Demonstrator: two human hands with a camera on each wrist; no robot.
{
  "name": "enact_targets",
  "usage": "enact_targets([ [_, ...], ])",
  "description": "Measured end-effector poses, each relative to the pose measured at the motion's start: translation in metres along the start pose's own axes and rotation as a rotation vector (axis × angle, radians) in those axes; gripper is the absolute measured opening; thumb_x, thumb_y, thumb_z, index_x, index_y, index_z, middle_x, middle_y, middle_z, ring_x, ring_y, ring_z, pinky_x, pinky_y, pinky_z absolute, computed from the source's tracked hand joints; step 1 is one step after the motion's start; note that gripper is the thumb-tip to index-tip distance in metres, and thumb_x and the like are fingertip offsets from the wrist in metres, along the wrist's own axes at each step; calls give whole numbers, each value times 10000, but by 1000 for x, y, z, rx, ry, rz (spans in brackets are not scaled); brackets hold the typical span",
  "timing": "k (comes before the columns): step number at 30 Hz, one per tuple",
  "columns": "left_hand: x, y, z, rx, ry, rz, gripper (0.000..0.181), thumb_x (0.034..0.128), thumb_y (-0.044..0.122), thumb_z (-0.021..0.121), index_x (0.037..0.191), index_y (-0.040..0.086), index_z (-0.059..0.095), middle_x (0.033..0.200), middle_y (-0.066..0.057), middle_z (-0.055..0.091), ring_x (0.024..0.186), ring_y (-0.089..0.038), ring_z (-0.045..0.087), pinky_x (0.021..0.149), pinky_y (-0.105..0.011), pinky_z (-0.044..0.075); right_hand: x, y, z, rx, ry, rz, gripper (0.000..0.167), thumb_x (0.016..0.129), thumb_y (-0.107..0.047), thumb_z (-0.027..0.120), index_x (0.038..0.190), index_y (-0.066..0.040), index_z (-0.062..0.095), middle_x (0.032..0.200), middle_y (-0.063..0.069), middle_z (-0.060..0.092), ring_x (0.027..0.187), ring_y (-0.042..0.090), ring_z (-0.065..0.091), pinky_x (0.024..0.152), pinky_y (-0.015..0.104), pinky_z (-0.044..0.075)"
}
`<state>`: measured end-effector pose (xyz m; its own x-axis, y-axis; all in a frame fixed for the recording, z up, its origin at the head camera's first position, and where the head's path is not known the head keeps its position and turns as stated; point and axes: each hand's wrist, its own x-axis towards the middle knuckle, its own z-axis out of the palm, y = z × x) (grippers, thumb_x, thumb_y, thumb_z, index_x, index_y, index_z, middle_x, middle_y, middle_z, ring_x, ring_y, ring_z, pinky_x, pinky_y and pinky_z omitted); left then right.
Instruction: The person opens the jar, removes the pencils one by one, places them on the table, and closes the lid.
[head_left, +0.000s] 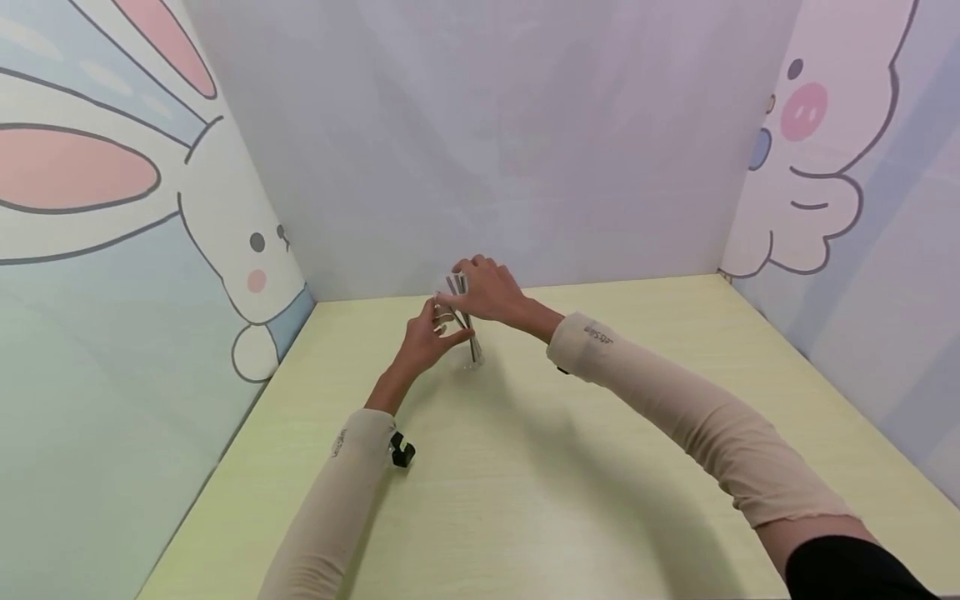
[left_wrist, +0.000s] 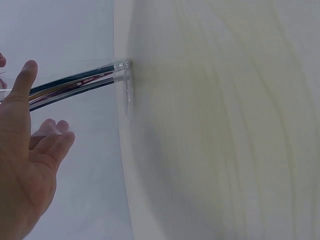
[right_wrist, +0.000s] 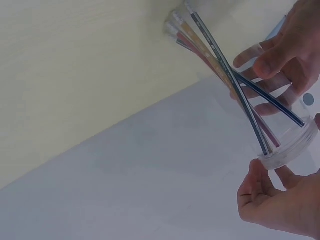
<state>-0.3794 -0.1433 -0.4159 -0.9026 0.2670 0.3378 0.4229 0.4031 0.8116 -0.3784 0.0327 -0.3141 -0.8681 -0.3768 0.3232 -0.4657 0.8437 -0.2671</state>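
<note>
Pencils [right_wrist: 233, 76] inside clear container [right_wrist: 294, 150]

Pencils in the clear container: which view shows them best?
Right wrist: the pencils appear large and spread, mostly unobstructed. Left wrist partly hides them behind the left hand; head shows them small, partly covered.

Looks bright and evenly lit in the head view, throwing soft-edged shadows [head_left: 570, 454] onto the worktop [head_left: 487, 508] nearer than the hands [head_left: 491, 290]; appears greyer, hazier and low-contrast in both wrist views.
</note>
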Motion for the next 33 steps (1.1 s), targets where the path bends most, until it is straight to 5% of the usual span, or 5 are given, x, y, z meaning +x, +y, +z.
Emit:
enact_targets([
  [4,0,1,1,-14,1,-9,734,888,317,854,1454,141,421,1461,-137,579,1359,-336,570,1117,-506,503,0,-1,0,11,-8,-22,726,969,-601,609,1498,-111,521,1447,124,567,1237,299,557,1049,508,485],
  [10,1,1,0,4,-5,-4,738,895,321,843,1472,166,410,1504,-121,545,1365,-335,565,1116,-504,505,-1,-2,-1,19,-20,-15,728,960,-598,645,1468,-86,550,1344,140,598,1082,287,566,962,489,516],
  [17,0,1,-1,-6,-20,-16,758,894,349,841,1487,161,408,1521,-113,525,1377,-346,550,1124,-508,497,-2,-4,-2,21,-25,-28,763,953,-585,672,1524,-107,506,1508,148,508,1311,333,507,1100,546,440],
  [25,1,-2,-1,10,-23,-6,757,896,374,834,1480,147,410,1485,-138,554,1367,-341,560,1124,-502,497,-4,0,-2,57,-1,-62,692,961,-542,698,1459,-78,573,1370,140,608,1167,296,566,1018,525,485],
  [33,1,-1,-1,-1,-25,-10,793,897,382,832,1504,132,388,1487,-143,549,1374,-334,553,1128,-494,495,-5,5,-2,142,-16,-117,604,993,-447,694,1460,-81,581,1486,144,553,1362,339,493,1147,574,408],
])
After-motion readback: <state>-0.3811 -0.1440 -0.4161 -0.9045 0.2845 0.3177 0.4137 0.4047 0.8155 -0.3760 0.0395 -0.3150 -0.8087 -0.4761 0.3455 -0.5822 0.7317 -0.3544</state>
